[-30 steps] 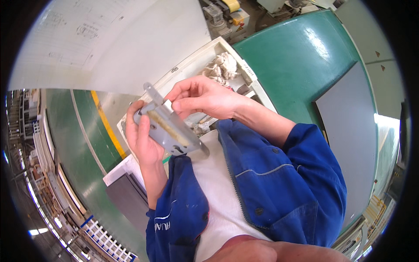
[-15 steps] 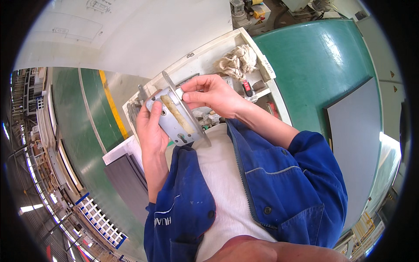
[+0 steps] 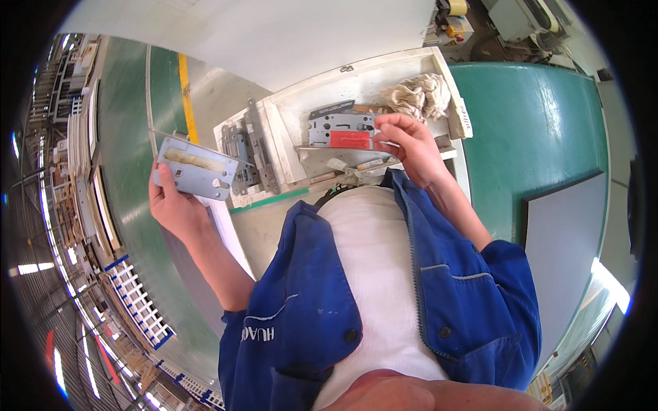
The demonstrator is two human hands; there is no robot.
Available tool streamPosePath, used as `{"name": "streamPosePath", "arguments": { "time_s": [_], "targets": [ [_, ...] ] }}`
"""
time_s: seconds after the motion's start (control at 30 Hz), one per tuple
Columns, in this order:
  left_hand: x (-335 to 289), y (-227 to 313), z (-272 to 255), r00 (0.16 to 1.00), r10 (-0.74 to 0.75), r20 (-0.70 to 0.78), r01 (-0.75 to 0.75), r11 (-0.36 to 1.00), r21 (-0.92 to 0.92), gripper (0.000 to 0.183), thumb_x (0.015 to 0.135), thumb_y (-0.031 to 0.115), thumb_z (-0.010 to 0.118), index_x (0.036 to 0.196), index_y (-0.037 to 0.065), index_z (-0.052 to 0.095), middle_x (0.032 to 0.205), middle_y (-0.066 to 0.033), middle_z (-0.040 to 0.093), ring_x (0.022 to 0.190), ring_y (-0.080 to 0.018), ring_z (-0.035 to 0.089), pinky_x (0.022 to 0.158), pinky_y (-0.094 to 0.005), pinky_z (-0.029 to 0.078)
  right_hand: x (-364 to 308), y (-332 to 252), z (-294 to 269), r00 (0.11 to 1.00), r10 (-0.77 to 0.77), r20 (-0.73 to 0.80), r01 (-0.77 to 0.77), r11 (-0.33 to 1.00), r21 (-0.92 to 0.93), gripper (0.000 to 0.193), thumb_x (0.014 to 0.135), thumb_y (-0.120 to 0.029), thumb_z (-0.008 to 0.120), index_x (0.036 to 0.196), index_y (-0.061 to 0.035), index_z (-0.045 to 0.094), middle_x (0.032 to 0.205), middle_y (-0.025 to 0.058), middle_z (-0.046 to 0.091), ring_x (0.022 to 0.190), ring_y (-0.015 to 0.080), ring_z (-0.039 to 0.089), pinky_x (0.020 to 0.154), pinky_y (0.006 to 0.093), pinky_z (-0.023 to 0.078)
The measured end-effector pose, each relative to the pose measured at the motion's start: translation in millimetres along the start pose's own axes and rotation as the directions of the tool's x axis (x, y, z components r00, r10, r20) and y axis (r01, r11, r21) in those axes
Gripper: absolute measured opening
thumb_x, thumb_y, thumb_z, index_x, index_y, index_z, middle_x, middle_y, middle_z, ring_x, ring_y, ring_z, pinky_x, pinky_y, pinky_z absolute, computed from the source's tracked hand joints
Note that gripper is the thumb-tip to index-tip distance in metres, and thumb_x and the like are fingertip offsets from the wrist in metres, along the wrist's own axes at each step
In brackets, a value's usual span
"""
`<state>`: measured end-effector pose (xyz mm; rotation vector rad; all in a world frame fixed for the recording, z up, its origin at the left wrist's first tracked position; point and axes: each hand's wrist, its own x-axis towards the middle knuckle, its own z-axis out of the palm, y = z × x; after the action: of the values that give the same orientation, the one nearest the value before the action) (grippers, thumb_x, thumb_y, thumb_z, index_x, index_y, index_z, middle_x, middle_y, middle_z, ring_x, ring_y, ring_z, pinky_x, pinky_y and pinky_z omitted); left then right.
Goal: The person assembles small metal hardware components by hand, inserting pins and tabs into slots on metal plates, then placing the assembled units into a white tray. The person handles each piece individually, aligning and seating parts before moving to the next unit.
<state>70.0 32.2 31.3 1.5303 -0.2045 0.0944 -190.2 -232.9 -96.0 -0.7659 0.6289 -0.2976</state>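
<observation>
My left hand [image 3: 179, 209] grips a grey metal mortise lock case [image 3: 195, 179], held out to the left of the wooden tray [image 3: 449, 92]. A yellowish strip runs along the case's face, and a keyhole-shaped cutout shows near one corner. Over the tray, my right hand [image 3: 419, 151] has its thumb and fingers apart at the right end of a second lock case [image 3: 332, 126], which bears a red label. Whether the fingertips touch that case I cannot tell; nothing shows between them.
Several metal hinges [image 3: 259, 147] lie in the tray's left compartment. A crumpled cloth [image 3: 421, 96] fills the far right corner. A large white panel [image 3: 274, 41] rises behind the tray. At right, a grey panel [image 3: 565, 226] lies over the green floor [image 3: 493, 130].
The lock case has moved left, away from the tray, in my left hand. My right hand has let go of it and moved right, to the red-labelled case. The view has shifted.
</observation>
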Motion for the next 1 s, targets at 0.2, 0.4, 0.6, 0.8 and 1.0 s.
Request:
{"name": "streamPosePath", "arguments": {
  "time_s": [0.2, 0.4, 0.6, 0.8, 1.0],
  "targets": [
    [-4.5, -28.1, 1.1, 0.999, 0.038, -0.001, -0.036, 0.963, 0.267, 0.032, 0.094, 0.009, 0.074, 0.120, -0.009, 0.069, 0.104, -0.0098, 0.073, 0.090, -0.0114, 0.067, 0.083, -0.0254, 0.053, -5.0, 15.5, 6.9, 0.995, 0.084, 0.052, -0.084, 0.996, -0.011, 0.018, 0.101, -0.015, 0.064, 0.114, -0.0036, 0.067, 0.104, 0.0036, 0.069, 0.095, 0.0134, 0.069, 0.088, 0.0307, 0.057],
    [0.4, -30.8, 9.9, 0.994, 0.112, 0.015, -0.107, 0.887, 0.449, 0.034, 0.093, 0.013, 0.076, 0.119, -0.008, 0.070, 0.097, -0.0062, 0.071, 0.082, -0.0096, 0.064, 0.073, -0.0246, 0.051, -2.1, 16.1, 7.7, 0.996, 0.081, 0.029, -0.080, 0.996, -0.044, 0.017, 0.101, -0.014, 0.062, 0.114, -0.0035, 0.067, 0.108, 0.0042, 0.069, 0.095, 0.0143, 0.069, 0.087, 0.0307, 0.057],
    [-10.3, -45.6, 8.0, 0.979, 0.194, -0.063, -0.129, 0.827, 0.548, 0.033, 0.096, 0.017, 0.072, 0.112, -0.009, 0.060, 0.101, -0.0158, 0.067, 0.077, -0.0156, 0.069, 0.068, -0.0277, 0.056, -5.1, 21.4, -1.1, 0.996, 0.088, 0.006, -0.088, 0.996, -0.013, 0.017, 0.101, -0.013, 0.062, 0.114, -0.0034, 0.066, 0.106, 0.0038, 0.069, 0.094, 0.0147, 0.069, 0.086, 0.0304, 0.057],
    [-33.4, -77.8, 0.1, 0.973, 0.217, -0.073, -0.143, 0.826, 0.546, 0.034, 0.101, 0.017, 0.064, 0.110, -0.010, 0.046, 0.114, -0.0239, 0.054, 0.076, -0.0253, 0.073, 0.067, -0.0310, 0.059, -6.6, 20.9, -4.4, 0.995, 0.086, -0.047, -0.086, 0.996, -0.011, 0.015, 0.101, -0.013, 0.062, 0.113, -0.0039, 0.065, 0.105, 0.0032, 0.068, 0.093, 0.0147, 0.069, 0.085, 0.0305, 0.057],
    [-60.5, -102.4, 1.9, 0.954, 0.298, -0.040, -0.265, 0.898, 0.352, 0.025, 0.102, 0.008, 0.059, 0.108, -0.006, 0.039, 0.111, -0.0214, 0.050, 0.088, -0.0321, 0.073, 0.074, -0.0346, 0.063, -1.0, 21.2, 1.6, 0.994, 0.097, -0.051, -0.098, 0.995, -0.018, 0.014, 0.102, -0.012, 0.061, 0.113, -0.0039, 0.065, 0.104, 0.0030, 0.067, 0.091, 0.0147, 0.069, 0.084, 0.0306, 0.057]
  ]
}}
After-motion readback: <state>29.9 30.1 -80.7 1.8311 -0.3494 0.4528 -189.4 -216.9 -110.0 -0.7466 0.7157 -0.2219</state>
